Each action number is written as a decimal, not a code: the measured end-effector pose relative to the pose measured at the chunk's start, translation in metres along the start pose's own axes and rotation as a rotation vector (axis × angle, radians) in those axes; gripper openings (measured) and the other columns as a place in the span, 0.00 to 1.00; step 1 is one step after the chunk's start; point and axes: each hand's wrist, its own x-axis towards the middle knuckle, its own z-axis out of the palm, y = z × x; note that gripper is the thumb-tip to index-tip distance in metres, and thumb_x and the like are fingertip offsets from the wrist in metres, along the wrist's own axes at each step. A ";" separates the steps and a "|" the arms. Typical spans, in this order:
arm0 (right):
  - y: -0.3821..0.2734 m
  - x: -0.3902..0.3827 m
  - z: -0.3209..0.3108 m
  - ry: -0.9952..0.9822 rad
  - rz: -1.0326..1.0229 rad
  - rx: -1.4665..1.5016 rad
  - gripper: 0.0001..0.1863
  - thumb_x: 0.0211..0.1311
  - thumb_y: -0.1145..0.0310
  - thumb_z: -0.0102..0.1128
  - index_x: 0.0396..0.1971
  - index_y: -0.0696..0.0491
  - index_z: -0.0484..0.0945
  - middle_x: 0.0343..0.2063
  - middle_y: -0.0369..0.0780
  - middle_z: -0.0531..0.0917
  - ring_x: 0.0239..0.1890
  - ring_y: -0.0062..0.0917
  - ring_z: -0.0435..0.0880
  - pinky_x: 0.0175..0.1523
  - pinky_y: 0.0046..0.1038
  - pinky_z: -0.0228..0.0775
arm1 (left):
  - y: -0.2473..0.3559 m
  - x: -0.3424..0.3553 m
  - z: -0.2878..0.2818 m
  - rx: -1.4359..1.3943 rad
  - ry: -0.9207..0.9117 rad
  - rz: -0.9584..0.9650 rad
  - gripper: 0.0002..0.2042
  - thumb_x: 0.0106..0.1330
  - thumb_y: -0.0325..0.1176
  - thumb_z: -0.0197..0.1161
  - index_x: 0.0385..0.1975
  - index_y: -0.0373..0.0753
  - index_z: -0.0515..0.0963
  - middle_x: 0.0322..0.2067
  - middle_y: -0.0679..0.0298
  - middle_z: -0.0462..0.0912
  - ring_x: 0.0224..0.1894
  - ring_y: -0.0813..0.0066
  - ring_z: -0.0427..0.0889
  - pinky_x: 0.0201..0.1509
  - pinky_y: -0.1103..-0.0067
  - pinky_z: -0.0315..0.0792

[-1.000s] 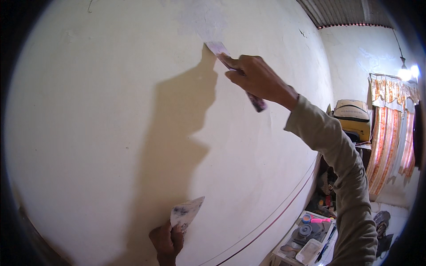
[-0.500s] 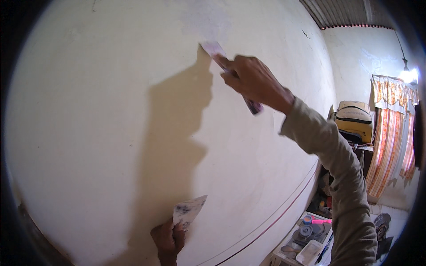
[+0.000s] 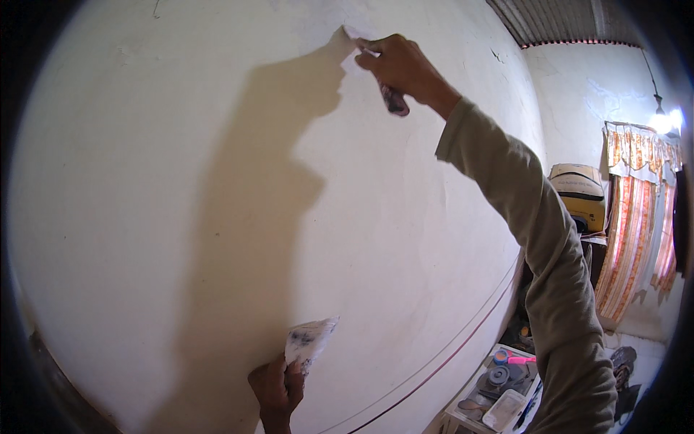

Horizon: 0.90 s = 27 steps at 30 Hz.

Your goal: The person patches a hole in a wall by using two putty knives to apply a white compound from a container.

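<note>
High on the pale wall (image 3: 405, 239), my right hand (image 3: 408, 69) grips a putty knife (image 3: 395, 101) by its dark handle. Its blade meets the wall just below a whitish patch (image 3: 325, 14), partly hidden behind my fingers. Lower down, my left hand (image 3: 276, 390) is closed around a second putty knife (image 3: 311, 338), whose broad blade is smeared with white and dark spots and points up to the right. A long shadow of my arm and the tool falls on the wall to the left.
Two cords (image 3: 434, 372) run along the lower wall. At the lower right stands a white table (image 3: 463, 418) with a white tub (image 3: 504, 411), a grey round thing (image 3: 499, 375) and a pink-handled tool (image 3: 520, 359). Farther back are a yellow box-shaped bag (image 3: 582, 192), striped curtains (image 3: 627, 246) and a lit bulb (image 3: 659, 123).
My right hand has moved up the wall with its putty knife, and the blade is now at the whitish patch. My left hand has barely shifted.
</note>
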 end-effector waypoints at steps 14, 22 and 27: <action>0.027 -0.027 -0.012 -0.008 0.150 0.107 0.18 0.58 0.61 0.55 0.39 0.60 0.82 0.18 0.51 0.79 0.21 0.38 0.82 0.34 0.39 0.74 | 0.003 0.007 0.004 -0.001 -0.009 0.084 0.09 0.63 0.30 0.59 0.38 0.31 0.78 0.14 0.60 0.72 0.12 0.64 0.70 0.17 0.72 0.64; -0.037 -0.145 -0.062 -0.551 0.060 0.093 0.21 0.60 0.65 0.57 0.53 0.53 0.80 0.19 0.45 0.81 0.16 0.26 0.78 0.28 0.30 0.75 | 0.010 0.001 -0.007 0.013 0.050 0.069 0.06 0.65 0.29 0.56 0.35 0.33 0.77 0.14 0.60 0.71 0.12 0.65 0.68 0.18 0.74 0.64; -0.013 -0.276 -0.119 -0.450 0.586 0.472 0.21 0.68 0.64 0.55 0.58 0.54 0.75 0.25 0.37 0.81 0.22 0.15 0.77 0.29 0.20 0.72 | 0.019 -0.009 -0.009 -0.231 0.055 -0.297 0.08 0.69 0.32 0.55 0.38 0.34 0.76 0.22 0.67 0.74 0.16 0.80 0.66 0.20 0.78 0.64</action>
